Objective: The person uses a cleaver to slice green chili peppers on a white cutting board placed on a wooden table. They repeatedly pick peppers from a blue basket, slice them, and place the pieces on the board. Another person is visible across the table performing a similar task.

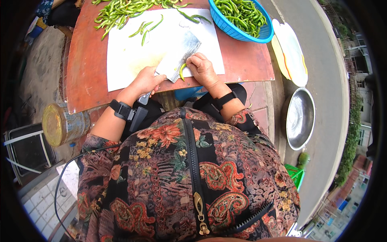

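My left hand (147, 80) is closed around the handle of a cleaver (181, 56), whose broad steel blade slants away to the right over a white cutting board (130, 66). Between the fingertips of my right hand (202, 68) is a green chili pepper (182, 72), its free end curving down beside the blade near the board's front edge. Whether the blade touches this pepper cannot be made out. Several loose chili peppers (145, 30) lie on the far part of the board. Beyond its far left corner spreads a heap of green chili peppers (124, 12).
A blue plastic basket (242, 37) of peppers stands at the back right of the reddish wooden table (87, 66). Beyond the right edge are a white tray (290, 54), a metal basin (300, 118) and a green crate (294, 175). A rusty metal drum (65, 124) stands at left.
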